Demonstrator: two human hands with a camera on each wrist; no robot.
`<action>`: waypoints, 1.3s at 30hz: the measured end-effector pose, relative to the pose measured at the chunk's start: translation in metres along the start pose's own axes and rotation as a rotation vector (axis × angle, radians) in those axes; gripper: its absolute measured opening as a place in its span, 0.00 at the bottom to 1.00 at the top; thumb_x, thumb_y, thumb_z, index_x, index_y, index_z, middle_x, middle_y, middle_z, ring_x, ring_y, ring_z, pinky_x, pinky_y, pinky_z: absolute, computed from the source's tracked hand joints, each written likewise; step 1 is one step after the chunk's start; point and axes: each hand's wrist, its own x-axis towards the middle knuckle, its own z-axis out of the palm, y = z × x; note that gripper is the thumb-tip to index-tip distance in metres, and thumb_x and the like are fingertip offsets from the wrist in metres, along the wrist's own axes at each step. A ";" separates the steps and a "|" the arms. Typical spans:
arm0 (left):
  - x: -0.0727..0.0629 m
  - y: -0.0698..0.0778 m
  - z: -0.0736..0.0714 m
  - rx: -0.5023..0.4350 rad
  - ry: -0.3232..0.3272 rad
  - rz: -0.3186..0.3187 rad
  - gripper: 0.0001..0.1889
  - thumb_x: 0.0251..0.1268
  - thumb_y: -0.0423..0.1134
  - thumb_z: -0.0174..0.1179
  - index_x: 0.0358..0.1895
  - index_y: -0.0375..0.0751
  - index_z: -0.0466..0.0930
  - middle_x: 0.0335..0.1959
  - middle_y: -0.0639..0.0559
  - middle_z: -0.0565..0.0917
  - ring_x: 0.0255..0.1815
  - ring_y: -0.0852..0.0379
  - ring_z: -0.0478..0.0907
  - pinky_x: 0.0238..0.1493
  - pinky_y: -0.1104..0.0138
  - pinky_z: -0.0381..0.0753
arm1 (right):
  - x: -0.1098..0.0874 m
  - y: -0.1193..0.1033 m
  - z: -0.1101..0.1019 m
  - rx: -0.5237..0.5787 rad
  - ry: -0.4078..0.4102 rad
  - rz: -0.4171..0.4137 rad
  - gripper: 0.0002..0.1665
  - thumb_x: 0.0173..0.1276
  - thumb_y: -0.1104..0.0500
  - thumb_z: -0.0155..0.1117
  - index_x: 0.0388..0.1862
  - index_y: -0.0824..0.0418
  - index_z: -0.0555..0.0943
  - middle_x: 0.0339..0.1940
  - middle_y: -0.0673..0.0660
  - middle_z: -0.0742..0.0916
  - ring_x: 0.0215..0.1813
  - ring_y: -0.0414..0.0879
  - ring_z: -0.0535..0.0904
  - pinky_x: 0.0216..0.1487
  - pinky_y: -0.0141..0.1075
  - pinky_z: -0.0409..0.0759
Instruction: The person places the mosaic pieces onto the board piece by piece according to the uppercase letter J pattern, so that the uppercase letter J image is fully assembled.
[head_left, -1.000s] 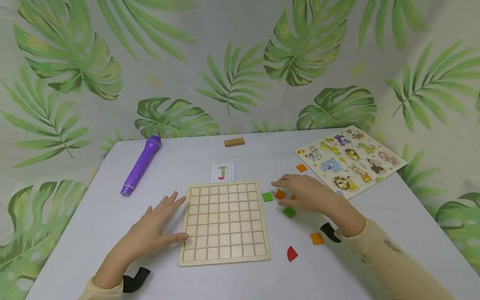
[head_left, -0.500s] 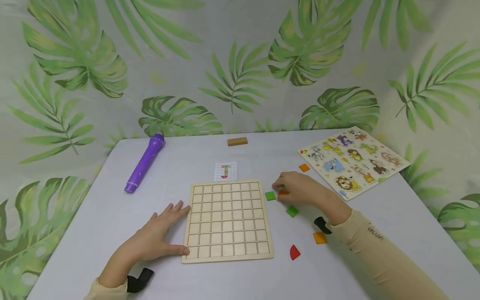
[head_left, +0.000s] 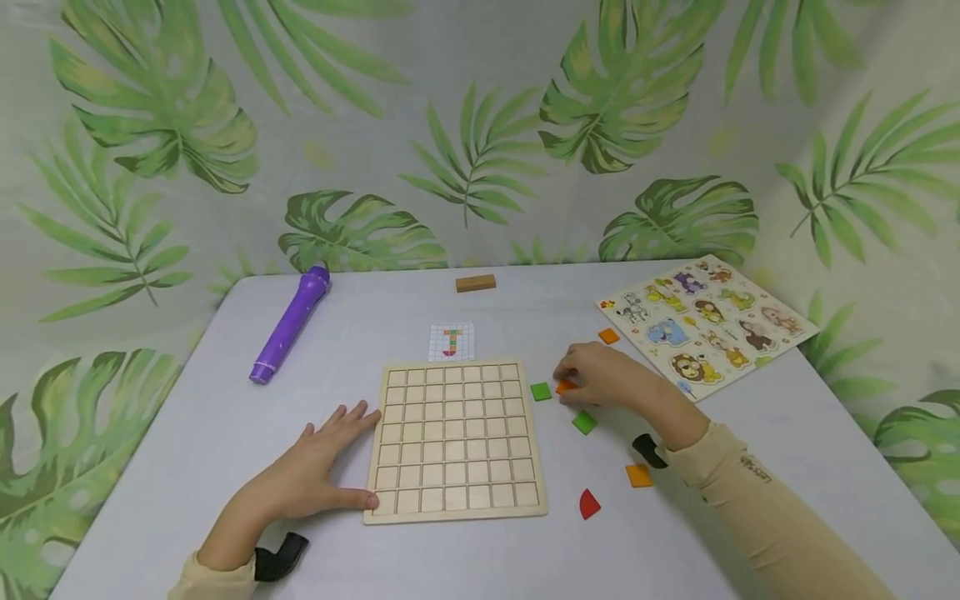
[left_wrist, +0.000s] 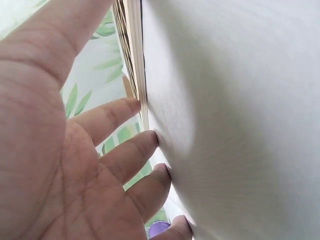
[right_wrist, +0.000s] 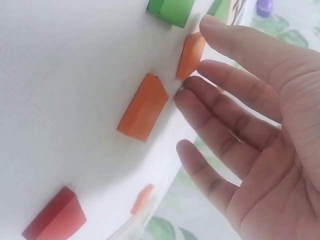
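My left hand [head_left: 318,467] lies spread at the left side of the wooden grid board [head_left: 457,437], thumb and index fingertip touching its edge. In the left wrist view those fingers [left_wrist: 115,117] are stretched along the board's side. To the right of the board, my right hand [head_left: 607,383] pinches a small orange square tile [head_left: 566,387] between thumb and index finger, low over the table. A second orange tile [right_wrist: 143,107] lies beneath this hand. Close by are a green square tile [head_left: 542,392] and another green tile [head_left: 584,422].
A small pattern card [head_left: 452,342] lies behind the board, a wooden block [head_left: 476,283] farther back. A purple microphone-shaped toy [head_left: 291,327] is at left, an animal puzzle [head_left: 708,325] at right. A red quarter-circle tile [head_left: 589,504] and orange tiles [head_left: 639,476] lie at right.
My right hand has come down over the orange tile, its fingers closing in on it, then shifted slightly right. The left hand has slid nearer along the board's edge.
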 end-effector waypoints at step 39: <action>0.001 0.002 -0.003 -0.013 -0.031 -0.016 0.65 0.43 0.71 0.80 0.85 0.48 0.62 0.88 0.36 0.57 0.87 0.24 0.50 0.75 0.19 0.48 | 0.065 -0.078 0.003 0.122 0.034 -0.122 0.14 0.69 0.56 0.78 0.50 0.59 0.90 0.41 0.52 0.87 0.43 0.43 0.80 0.48 0.35 0.81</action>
